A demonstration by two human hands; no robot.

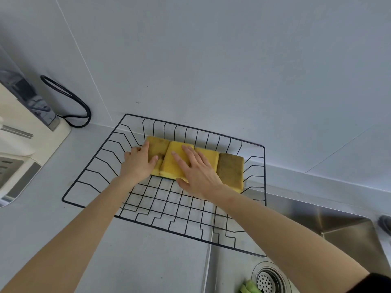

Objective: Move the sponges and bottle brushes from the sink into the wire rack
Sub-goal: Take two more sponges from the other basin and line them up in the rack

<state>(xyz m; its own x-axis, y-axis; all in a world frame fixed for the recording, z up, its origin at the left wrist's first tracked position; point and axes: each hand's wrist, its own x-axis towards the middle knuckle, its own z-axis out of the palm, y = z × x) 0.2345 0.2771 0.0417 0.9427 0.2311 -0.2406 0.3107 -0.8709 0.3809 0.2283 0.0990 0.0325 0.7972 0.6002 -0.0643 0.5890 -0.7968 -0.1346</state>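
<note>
Your right grip lies flat and spread on the middle yellow sponge, fingers on its top and thumb tucked against its near edge, so it presses and pinches lightly rather than clamps. Your left grip is open too, its fingertips resting on the stained sponge at the far-left end of the row; it has hold of nothing.

To seat the row well, I'd slide the tilted middle sponge down with the right palm until it lies level with its neighbours, while the left steadies the end piece so it does not ride up. Keep pressure low; wet foam probably squashes and springs back.

Right of your right grip sit two more sponges: a yellow one touching the middle one, then a brown one near the wire rack's right wall. Something green shows in the sink beside the drain, well behind your right wrist; whether it's a brush, you cannot tell.
</note>
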